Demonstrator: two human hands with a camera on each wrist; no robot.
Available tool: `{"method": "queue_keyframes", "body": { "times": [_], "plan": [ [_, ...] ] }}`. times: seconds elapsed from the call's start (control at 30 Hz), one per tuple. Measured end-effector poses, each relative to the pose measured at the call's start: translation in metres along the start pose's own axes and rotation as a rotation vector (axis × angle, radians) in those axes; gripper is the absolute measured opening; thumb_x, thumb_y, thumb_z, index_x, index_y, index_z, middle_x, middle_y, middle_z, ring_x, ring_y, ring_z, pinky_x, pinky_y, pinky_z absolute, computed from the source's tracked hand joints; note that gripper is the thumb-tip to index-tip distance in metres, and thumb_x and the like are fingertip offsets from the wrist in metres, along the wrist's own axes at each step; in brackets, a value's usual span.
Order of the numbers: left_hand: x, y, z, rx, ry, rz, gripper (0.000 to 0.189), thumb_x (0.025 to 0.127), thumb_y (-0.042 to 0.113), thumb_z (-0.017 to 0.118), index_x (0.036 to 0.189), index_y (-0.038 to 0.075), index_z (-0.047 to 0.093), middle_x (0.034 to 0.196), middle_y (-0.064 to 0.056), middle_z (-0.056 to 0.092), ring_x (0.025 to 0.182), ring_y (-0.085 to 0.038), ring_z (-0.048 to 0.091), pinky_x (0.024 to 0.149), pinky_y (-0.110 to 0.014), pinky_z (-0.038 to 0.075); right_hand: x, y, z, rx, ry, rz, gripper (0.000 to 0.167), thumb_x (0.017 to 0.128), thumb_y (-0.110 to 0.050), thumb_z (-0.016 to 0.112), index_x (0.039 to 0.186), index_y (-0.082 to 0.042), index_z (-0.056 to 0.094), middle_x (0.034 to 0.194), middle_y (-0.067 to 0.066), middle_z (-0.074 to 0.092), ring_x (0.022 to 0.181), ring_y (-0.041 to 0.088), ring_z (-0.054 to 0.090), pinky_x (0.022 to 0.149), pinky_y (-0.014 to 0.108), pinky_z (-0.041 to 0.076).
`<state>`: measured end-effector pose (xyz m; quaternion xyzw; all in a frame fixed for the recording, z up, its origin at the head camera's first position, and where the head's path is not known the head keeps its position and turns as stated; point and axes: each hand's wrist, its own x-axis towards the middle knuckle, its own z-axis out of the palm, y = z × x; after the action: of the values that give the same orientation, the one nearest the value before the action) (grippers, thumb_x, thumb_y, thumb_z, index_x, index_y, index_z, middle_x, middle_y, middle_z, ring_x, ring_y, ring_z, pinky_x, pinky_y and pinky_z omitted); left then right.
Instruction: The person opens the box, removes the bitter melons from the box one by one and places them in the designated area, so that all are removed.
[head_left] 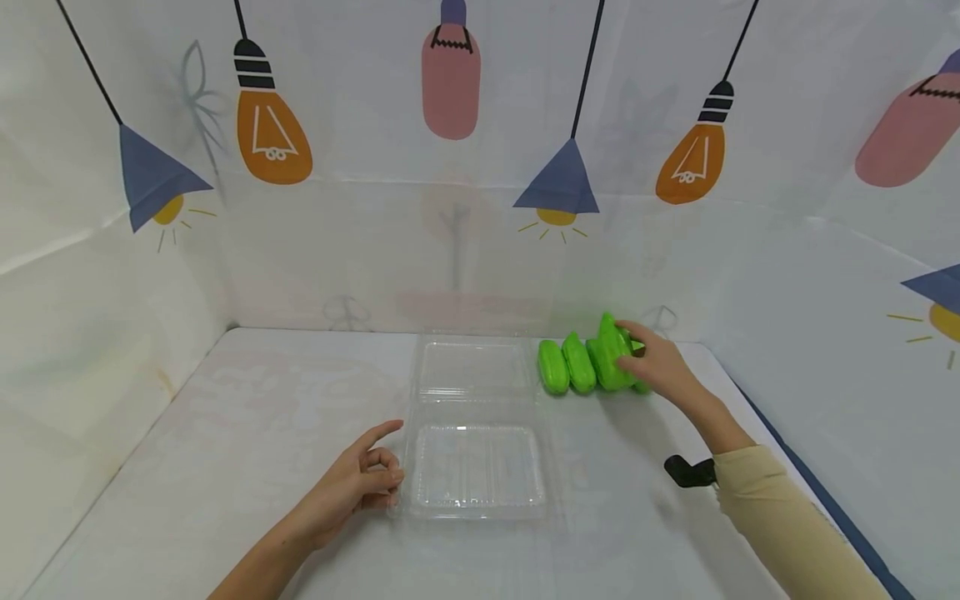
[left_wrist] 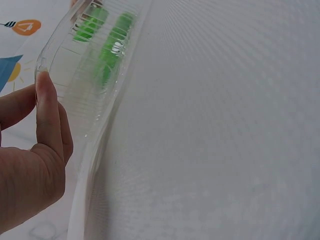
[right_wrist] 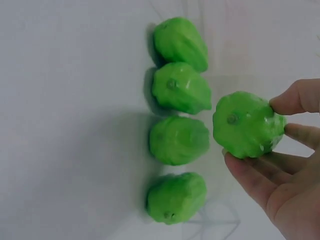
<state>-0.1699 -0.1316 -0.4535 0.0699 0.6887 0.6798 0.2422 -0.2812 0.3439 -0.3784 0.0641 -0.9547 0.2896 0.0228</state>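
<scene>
My right hand (head_left: 660,367) grips a green ribbed gourd (right_wrist: 245,125), thumb on one side and fingers on the other, lifted off the table. Several more green ribbed gourds (right_wrist: 180,140) lie side by side in a row beneath it. An open clear plastic clamshell box (head_left: 480,467) lies flat at the middle of the table, its lid half (head_left: 472,367) folded out toward the back wall. At the box's left edge, my left hand (head_left: 356,483) pinches the rim between thumb and fingers, with the index finger stretched out. Two gourds show through the clear plastic in the left wrist view.
A white-covered table (head_left: 300,375) meets a white backdrop (head_left: 360,250) printed with lamps and bulbs. Side sheets stand at left and right. A black object (head_left: 688,472) juts out by the right sleeve (head_left: 780,517).
</scene>
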Motion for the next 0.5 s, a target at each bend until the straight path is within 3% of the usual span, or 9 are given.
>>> {"method": "queue_keyframes", "body": {
  "times": [0.5],
  "plan": [
    [0.003,-0.003,-0.002,-0.011,-0.003,-0.004,0.079,0.094,0.015,0.067,0.157,0.020,0.019,0.094,0.001,0.051,0.080,-0.012,0.058,0.075,-0.028,0.058,0.003,0.027,-0.017,-0.040,0.029,0.062,0.067,0.095,-0.021,0.055,0.155,-0.007,0.030,0.149,0.036,0.037,0.123,0.054,0.052,0.088,0.057,0.053]
  ]
}}
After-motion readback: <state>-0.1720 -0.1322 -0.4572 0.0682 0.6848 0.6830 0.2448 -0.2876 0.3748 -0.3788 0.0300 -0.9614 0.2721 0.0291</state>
